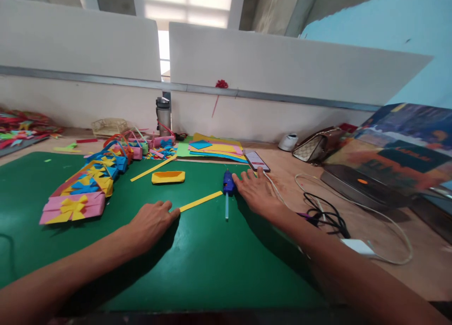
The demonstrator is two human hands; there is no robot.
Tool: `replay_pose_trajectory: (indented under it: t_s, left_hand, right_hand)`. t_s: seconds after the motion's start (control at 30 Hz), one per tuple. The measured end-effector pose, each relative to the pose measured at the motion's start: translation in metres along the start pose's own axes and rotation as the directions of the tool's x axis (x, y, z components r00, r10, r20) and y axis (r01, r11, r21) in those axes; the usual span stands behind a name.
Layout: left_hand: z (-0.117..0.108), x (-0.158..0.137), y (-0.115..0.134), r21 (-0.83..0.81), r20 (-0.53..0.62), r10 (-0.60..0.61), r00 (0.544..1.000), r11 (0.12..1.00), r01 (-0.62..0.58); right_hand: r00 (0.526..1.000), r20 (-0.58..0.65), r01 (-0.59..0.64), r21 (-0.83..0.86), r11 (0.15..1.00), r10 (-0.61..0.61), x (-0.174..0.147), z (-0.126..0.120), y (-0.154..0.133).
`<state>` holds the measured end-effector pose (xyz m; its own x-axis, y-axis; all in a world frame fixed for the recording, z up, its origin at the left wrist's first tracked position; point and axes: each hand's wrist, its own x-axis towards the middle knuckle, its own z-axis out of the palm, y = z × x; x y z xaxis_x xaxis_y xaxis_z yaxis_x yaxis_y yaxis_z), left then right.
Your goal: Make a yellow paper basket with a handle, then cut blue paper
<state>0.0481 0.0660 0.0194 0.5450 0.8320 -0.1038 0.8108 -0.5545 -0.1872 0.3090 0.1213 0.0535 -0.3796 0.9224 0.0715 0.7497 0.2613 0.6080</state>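
Observation:
My left hand (154, 220) pinches the near end of a yellow paper strip (201, 201), which lies flat on the green mat (197, 264). The strip's far end points at a blue glue gun (228, 183) with a pale glue stick (226, 207) poking out toward me. Just right of the gun is my right hand (257, 189), fingers spread and thumb side close to it; whether it touches the gun I cannot tell. Beyond the left hand sits a small yellow paper box (168, 177). A second yellow strip (153, 169) lies behind that box.
Finished-looking paper baskets with bows (73, 208) line the left side. Coloured sheets (215, 148), a phone (257, 161) and a grey bottle (163, 115) stand at the back. Cables (326, 217), a white adapter (358, 247), a handbag (316, 144) and a laptop-like device (367, 188) occupy the right.

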Motion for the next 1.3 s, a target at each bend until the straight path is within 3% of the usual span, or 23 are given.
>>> replay_pose_trajectory:
  t_s: [0.13, 0.23, 0.33, 0.53, 0.63, 0.7, 0.93, 1.07, 1.3]
  left_hand:
    - [-0.004, -0.001, 0.002, -0.003, 0.009, 0.001, 1.0, 1.0, -0.001]
    - [-0.005, -0.001, 0.003, 0.01, 0.01, 0.002, 1.0, 1.0, -0.002]
    - [-0.005, -0.001, 0.005, 0.022, 0.01, 0.007, 1.0, 1.0, -0.008]
    - [-0.014, -0.007, -0.004, 0.026, 0.041, 0.009, 0.999, 1.0, -0.01]
    - [-0.023, -0.01, -0.019, 0.027, 0.092, -0.064, 0.994, 0.998, 0.062]
    - [-0.023, -0.008, -0.027, 0.051, 0.05, -0.105, 0.993, 0.993, 0.103]
    - [0.011, 0.015, -0.032, 0.053, -0.153, 0.125, 0.98, 0.992, -0.118]
    - [0.021, 0.023, -0.039, 0.099, -0.172, 0.228, 0.958, 0.972, -0.214]
    - [0.015, 0.023, -0.048, 0.087, -0.171, 0.331, 0.928, 0.943, -0.32]
  right_hand:
    - [0.988, -0.094, 0.129, 0.099, 0.987, -0.12, -0.012, -0.022, -0.021]
    - [0.94, -0.154, 0.336, 0.293, 0.895, -0.303, -0.014, -0.028, -0.046]
    - [0.908, -0.189, 0.419, 0.333, 0.845, -0.375, -0.009, -0.024, -0.066]
    - [0.902, -0.247, 0.415, 0.264, 0.871, -0.355, 0.003, -0.014, -0.078]
    - [0.9, -0.239, 0.421, 0.261, 0.869, -0.364, 0.004, -0.013, -0.08]
    - [0.897, -0.237, 0.429, 0.268, 0.863, -0.372, 0.004, -0.014, -0.08]
    - [0.886, -0.265, 0.448, 0.275, 0.851, -0.381, 0.004, -0.014, -0.079]
    - [0.89, -0.242, 0.442, 0.249, 0.862, -0.387, 0.004, -0.017, -0.08]
    - [0.896, -0.229, 0.431, 0.241, 0.869, -0.381, 0.003, -0.021, -0.081]
